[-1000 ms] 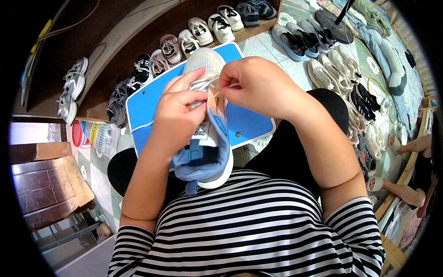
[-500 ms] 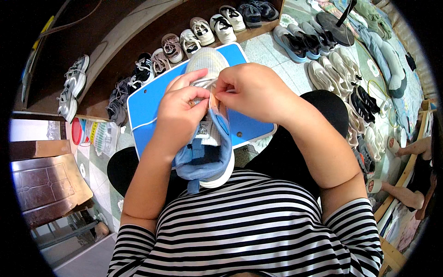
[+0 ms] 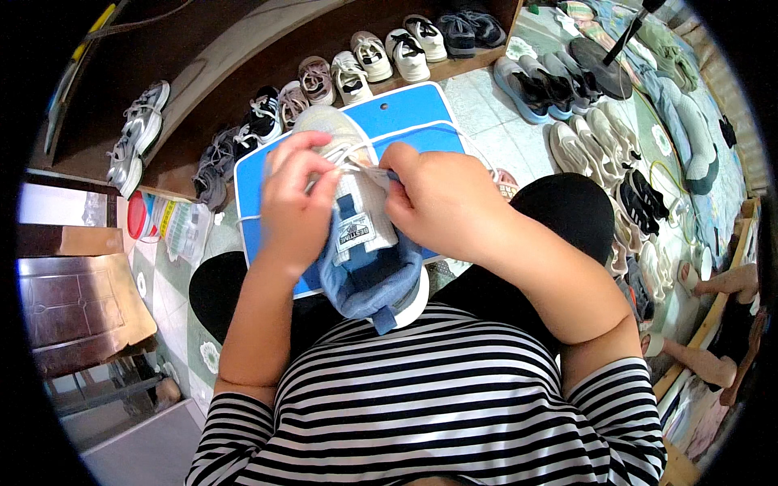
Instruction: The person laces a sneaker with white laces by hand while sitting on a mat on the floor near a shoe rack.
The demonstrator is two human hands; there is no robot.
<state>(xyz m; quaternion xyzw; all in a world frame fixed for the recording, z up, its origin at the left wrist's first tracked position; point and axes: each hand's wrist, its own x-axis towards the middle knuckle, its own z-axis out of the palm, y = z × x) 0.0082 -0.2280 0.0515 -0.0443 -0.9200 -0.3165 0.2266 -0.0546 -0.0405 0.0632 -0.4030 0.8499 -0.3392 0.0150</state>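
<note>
Lacing a sneaker, head view. Both grips are pressed together on the white shoelace: the left hand pinches a strand between thumb and fingertips at the upper eyelets, and the right hand pinches the lace just beside it, the two sets of fingertips almost touching over the tongue. The blue-and-white sneaker rests on the person's lap, heel toward the striped shirt, toe pointing away, the left palm steadying its side. A loose run of lace loops out to the right, over the blue board that lies under the shoe.

Step in hand, as judged: threading or tightening the lace at the eyelets nearest the tongue, with most of the lower lacing apparently in place. The next move would call for a firm pinch on the lace tip, alignment with an eyelet, and a counter-hold on the upper so that it does not twist.

Beyond the board, rows of shoes stand along a wooden shelf, and more pairs lie on the tiled floor to the right.
</note>
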